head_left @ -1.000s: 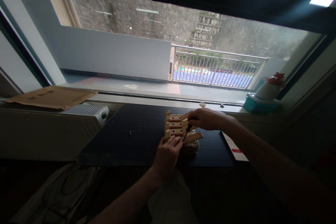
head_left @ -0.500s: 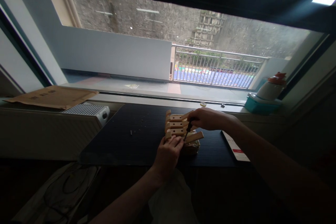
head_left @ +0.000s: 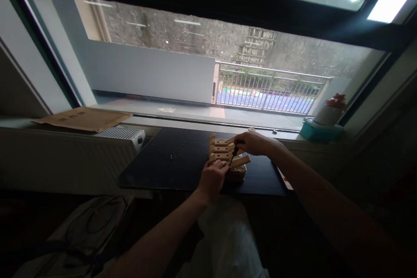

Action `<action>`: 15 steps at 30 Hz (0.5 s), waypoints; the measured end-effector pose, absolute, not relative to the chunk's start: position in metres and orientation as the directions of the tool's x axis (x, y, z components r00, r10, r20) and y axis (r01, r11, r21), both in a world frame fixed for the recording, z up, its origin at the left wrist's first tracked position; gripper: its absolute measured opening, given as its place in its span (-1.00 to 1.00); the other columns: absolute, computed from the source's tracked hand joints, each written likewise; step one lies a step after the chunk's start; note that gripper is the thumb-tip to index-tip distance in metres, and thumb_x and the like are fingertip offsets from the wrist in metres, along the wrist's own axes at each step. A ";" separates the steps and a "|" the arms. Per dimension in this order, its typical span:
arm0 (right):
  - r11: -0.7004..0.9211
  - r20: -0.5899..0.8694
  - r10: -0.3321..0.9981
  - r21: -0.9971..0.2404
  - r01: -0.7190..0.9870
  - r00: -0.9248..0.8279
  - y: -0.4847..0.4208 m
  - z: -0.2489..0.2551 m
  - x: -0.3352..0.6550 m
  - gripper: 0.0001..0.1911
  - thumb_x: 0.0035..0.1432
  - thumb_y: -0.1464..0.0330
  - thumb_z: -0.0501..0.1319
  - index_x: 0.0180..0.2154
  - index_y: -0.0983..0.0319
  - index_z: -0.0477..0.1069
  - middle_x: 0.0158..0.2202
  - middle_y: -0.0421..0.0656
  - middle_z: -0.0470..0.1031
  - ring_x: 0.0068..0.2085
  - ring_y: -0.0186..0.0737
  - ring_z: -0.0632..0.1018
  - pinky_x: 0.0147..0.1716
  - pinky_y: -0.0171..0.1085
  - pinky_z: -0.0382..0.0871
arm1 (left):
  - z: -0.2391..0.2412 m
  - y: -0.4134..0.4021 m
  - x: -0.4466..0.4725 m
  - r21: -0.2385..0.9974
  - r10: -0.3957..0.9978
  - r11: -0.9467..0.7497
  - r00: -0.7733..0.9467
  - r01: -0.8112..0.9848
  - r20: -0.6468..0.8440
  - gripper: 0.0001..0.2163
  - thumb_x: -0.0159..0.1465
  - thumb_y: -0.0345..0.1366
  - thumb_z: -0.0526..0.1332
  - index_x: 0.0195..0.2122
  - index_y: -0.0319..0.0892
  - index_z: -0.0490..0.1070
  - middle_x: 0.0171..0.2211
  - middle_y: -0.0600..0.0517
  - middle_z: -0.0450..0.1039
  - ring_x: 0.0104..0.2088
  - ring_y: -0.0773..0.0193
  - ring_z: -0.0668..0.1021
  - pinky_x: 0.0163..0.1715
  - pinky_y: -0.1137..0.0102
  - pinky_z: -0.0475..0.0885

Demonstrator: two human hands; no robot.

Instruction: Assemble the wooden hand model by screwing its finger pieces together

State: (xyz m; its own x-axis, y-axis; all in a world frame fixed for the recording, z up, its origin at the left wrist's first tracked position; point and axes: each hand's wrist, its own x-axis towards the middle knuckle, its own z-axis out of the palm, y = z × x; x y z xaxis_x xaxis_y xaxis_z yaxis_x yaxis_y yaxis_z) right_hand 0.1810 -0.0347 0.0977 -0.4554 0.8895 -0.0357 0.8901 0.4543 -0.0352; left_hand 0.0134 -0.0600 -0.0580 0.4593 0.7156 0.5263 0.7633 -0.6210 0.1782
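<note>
On the dark table (head_left: pixel 189 173) lies a row of pale wooden pieces with dark holes (head_left: pixel 223 149), set on a block-like base (head_left: pixel 236 175). My right hand (head_left: pixel 253 143) is closed around the handle of a screwdriver (head_left: pixel 235 151), whose shaft slants down to the nearest wooden piece. My left hand (head_left: pixel 213 177) grips that same piece from its near left side, fingers close to the screwdriver's tip. The tip itself is hidden by the fingers. One wooden arm (head_left: pixel 240 162) sticks out to the right beyond my left fingers.
A small screw (head_left: pixel 171 157) and tiny bits lie on the table's left part. A white card (head_left: pixel 284 178) is partly behind my right forearm. Beyond are a radiator (head_left: pixel 124 137), a brown envelope (head_left: pixel 84 118), and a teal box (head_left: pixel 321 130) under a bottle (head_left: pixel 328 112) on the sill.
The camera view has tilted up slightly, so the scene sits differently in frame. Both hands stay at the nearest wooden piece, with the screwdriver still in my right hand.
</note>
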 end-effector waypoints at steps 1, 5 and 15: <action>0.450 -0.035 0.892 -0.004 0.893 -0.450 -0.036 0.098 0.178 -0.68 0.17 0.40 0.08 -0.09 0.20 0.50 -0.22 -0.13 0.57 -0.31 -0.31 0.49 -0.35 -0.38 0.22 | -0.057 -0.060 0.014 0.187 0.723 -0.614 0.452 0.767 0.522 -0.75 0.27 -0.43 0.12 -0.08 -0.10 0.48 -0.04 0.02 0.52 -0.02 0.19 0.50 0.02 0.21 0.35; 0.420 -0.034 0.908 0.073 0.905 -0.419 -0.039 0.102 0.170 -0.69 0.19 0.39 0.08 -0.08 0.20 0.50 -0.17 -0.12 0.57 -0.22 -0.25 0.50 -0.30 -0.36 0.22 | -0.055 -0.065 0.016 0.234 0.749 -0.593 0.421 0.771 0.511 -0.75 0.27 -0.44 0.11 -0.11 -0.08 0.49 -0.04 0.02 0.51 -0.02 0.20 0.50 0.07 0.18 0.31; 0.513 -0.030 0.855 -0.096 0.853 -0.518 -0.041 0.106 0.181 -0.75 0.20 0.41 0.07 -0.20 0.24 0.51 -0.26 -0.12 0.55 -0.32 -0.31 0.47 -0.36 -0.38 0.20 | -0.075 -0.069 0.011 0.208 0.674 -0.636 0.404 0.743 0.619 -0.64 0.24 -0.51 0.08 0.03 -0.11 0.39 0.04 -0.01 0.45 0.11 0.15 0.41 0.16 0.07 0.22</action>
State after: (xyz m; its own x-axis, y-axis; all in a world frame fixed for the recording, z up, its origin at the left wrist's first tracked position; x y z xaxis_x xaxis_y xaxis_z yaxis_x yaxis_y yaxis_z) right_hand 0.1814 -0.0413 0.1059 -0.5178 0.8550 -0.0297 0.8529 0.5132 -0.0963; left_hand 0.0110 -0.0691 -0.0753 0.4037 0.6740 0.6187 0.7432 -0.6360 0.2079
